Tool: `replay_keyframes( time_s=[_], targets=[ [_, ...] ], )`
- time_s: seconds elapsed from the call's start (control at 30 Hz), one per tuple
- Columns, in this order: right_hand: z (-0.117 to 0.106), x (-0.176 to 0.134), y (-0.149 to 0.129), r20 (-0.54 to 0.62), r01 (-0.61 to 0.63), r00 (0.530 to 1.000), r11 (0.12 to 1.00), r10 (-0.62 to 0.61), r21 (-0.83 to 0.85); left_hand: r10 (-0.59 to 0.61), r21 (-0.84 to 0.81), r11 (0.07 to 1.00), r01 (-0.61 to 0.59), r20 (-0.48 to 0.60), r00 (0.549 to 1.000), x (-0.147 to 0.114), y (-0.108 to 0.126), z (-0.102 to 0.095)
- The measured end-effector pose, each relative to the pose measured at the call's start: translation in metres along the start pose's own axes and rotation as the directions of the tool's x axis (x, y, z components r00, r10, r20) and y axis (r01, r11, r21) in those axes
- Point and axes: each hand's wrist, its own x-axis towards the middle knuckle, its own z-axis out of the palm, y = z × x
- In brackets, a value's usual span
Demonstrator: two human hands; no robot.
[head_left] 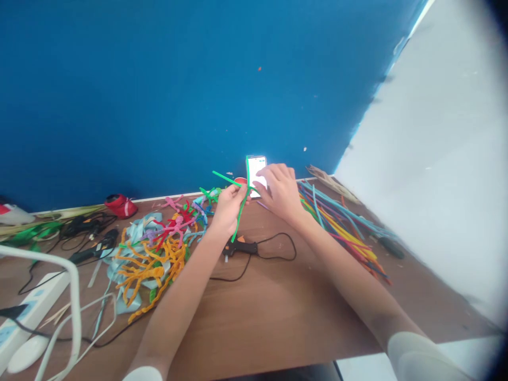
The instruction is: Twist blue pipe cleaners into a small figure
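Green pipe cleaners [240, 216], crossed or joined with arms pointing several ways, are pinched in the fingertips of my left hand [230, 209]. One arm points to the upper left, one stands upright, and one hangs down. Close by on the right is my right hand [281, 191], its thumb and fingers apart. A short green end lies near that thumb; whether they touch I cannot tell. Behind the hands a lit phone [257, 168] leans upright against the wall, partly covered. Below my left hand a black glue gun [244, 247] lies on the brown table [270, 317].
At the left lies a heap of twisted orange pipe cleaners [145, 270], with pink figures [177, 226] and pale blue ribbon. Loose coloured pipe cleaners [349, 227] fill the right side. A power strip [37, 304], a white tubular frame [75, 296] and black cords occupy the near left.
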Motion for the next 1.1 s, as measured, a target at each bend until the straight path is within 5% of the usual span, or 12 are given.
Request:
replay_keyframes(
  time_s=[0.07, 0.13, 0.23, 0.33, 0.6, 1.1],
  targets=[
    [0.007, -0.005, 0.007, -0.197, -0.111, 0.975, 0.993, 0.103, -0.032, -0.060, -0.056, 0.997, 0.055, -0.081, 0.995, 0.003, 0.003, -0.002],
    [0.016, -0.009, 0.017, -0.277, -0.216, 0.937, 0.976, 0.211, 0.011, -0.097, -0.104, 0.991, 0.080, -0.160, 0.982, 0.004, 0.007, -0.004],
    [0.036, -0.013, 0.035, -0.140, -0.402, 0.898, 0.907, 0.417, 0.127, -0.093, -0.131, 0.989, 0.067, -0.209, 0.973, 0.005, 0.016, -0.004],
    [0.062, -0.022, 0.047, 0.121, -0.513, 0.851, 0.858, 0.511, -0.014, -0.055, -0.115, 0.993, 0.030, -0.221, 0.974, 0.004, 0.023, -0.003],
    [0.103, -0.052, 0.039, 0.352, -0.429, 0.828, 0.898, 0.436, -0.103, 0.043, -0.034, 0.998, -0.052, -0.220, 0.974, 0.001, 0.028, -0.002],
    [0.106, -0.047, 0.051, 0.357, -0.433, 0.826, 0.897, 0.436, -0.094, 0.004, -0.031, 0.999, -0.009, -0.157, 0.988, 0.000, 0.034, -0.004]
  ],
)
